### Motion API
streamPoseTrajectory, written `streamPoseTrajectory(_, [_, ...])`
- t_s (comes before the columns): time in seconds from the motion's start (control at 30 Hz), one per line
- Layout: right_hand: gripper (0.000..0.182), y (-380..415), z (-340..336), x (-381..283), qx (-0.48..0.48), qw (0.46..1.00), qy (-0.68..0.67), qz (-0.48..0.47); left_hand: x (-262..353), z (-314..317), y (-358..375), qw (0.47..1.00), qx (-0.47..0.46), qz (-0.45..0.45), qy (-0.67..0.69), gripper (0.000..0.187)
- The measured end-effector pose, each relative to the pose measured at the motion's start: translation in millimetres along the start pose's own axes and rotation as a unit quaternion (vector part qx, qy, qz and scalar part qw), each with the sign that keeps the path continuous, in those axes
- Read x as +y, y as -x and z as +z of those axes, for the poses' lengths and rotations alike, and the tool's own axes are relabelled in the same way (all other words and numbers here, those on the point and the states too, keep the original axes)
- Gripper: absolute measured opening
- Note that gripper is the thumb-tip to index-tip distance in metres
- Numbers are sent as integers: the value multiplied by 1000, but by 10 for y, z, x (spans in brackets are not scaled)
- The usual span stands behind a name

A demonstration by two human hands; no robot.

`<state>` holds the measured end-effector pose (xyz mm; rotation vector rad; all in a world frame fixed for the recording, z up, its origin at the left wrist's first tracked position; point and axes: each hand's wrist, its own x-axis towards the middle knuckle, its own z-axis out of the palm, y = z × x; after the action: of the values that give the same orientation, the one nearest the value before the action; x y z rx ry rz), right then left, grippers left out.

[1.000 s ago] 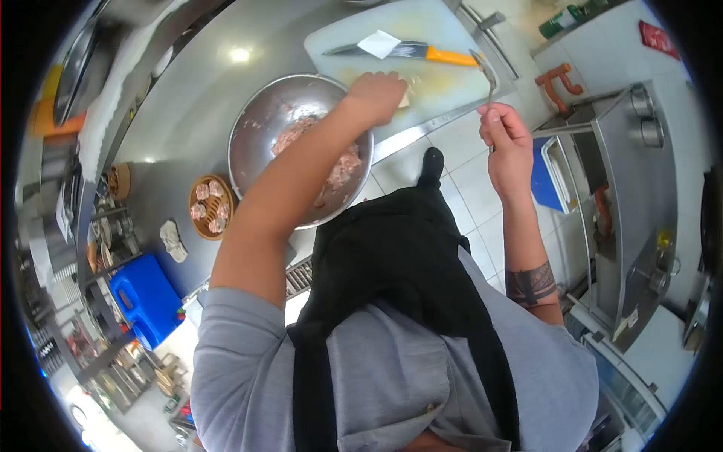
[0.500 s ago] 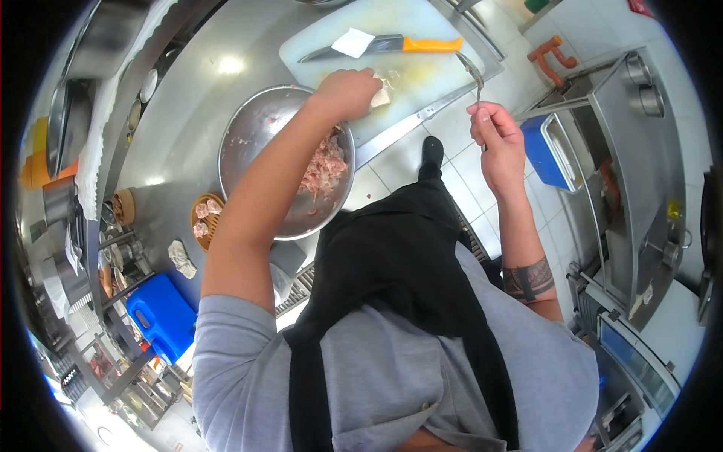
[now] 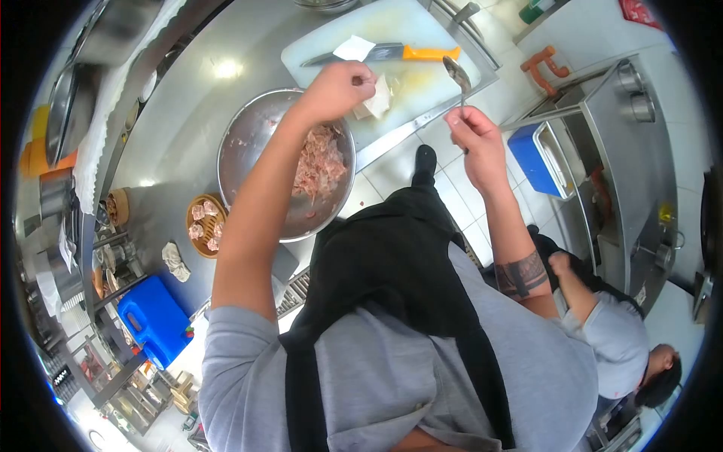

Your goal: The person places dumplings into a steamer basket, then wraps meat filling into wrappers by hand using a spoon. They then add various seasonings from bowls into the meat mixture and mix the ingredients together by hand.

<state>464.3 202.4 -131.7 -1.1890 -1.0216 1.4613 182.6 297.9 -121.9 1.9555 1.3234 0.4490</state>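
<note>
My left hand (image 3: 340, 92) is closed in a pinch at a thin white dumpling wrapper (image 3: 376, 99) over the cutting board (image 3: 422, 81). In my right hand (image 3: 476, 139) is a metal spoon (image 3: 458, 75), held by its handle with the bowl end upward, beside the board's near corner. Below my left forearm, which hides part of it, stands a large steel bowl (image 3: 245, 139) with raw minced meat (image 3: 320, 166). A knife with a yellow handle (image 3: 431, 53) lies across the board, and another white wrapper (image 3: 354, 48) rests on its blade.
Left of the bowl sits a small bamboo steamer (image 3: 218, 202) with several open-topped dumplings (image 3: 197, 212). A crumpled cloth (image 3: 175, 261) lies on the steel counter (image 3: 169, 162). A blue jug (image 3: 154, 320) stands at lower left. Another person (image 3: 614, 331) is behind at right, near a blue container (image 3: 527, 160).
My left hand has lifted slightly and moved left, with more of the wrapper showing. My right hand and the spoon have shifted left. Another person has come into view at lower right.
</note>
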Motion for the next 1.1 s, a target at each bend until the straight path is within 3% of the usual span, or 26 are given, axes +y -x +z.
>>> streamPoseTrajectory(0.03, [15, -41, 56, 0, -1, 1000, 2, -4, 35, -56, 49, 990, 11, -47, 130, 22])
streamPoseTrajectory(0.07, [14, -107, 129, 28, -16, 999, -26, 17, 32, -65, 93, 990, 15, -44, 129, 22])
streamPoseTrajectory(0.13, [15, -271, 267, 139, -52, 995, -69, 40, -46, -18, 188, 911, 27, -87, 403, 26])
streamPoseTrajectory(0.17, [15, -327, 339, 205, -57, 996, -64, 36, -126, 38, 223, 910, 34, -82, 405, 26])
streamPoseTrajectory(0.23, [16, -438, 530, 280, -56, 986, -125, 98, -254, 87, 268, 846, 39, -81, 525, 18])
streamPoseTrajectory(0.37, [13, -462, 806, 381, -32, 987, -123, 94, -134, 107, 390, 880, 111, -91, 453, 21])
streamPoseTrajectory(0.43, [14, -466, 874, 370, -56, 985, -132, 96, -56, 113, 414, 969, 131, -80, 193, 24])
streamPoseTrajectory(0.57, [14, -515, 934, 316, -70, 975, -182, 112, 129, 169, 419, 973, 117, -73, 183, 24])
streamPoseTrajectory(0.73, [16, -518, 865, 155, -67, 977, -169, 112, 179, 215, 501, 921, 103, -10, 375, 38])
streamPoseTrajectory(1.1, [18, -474, 859, 85, -83, 976, -176, 99, 313, 144, 615, 901, 85, -45, 423, 41])
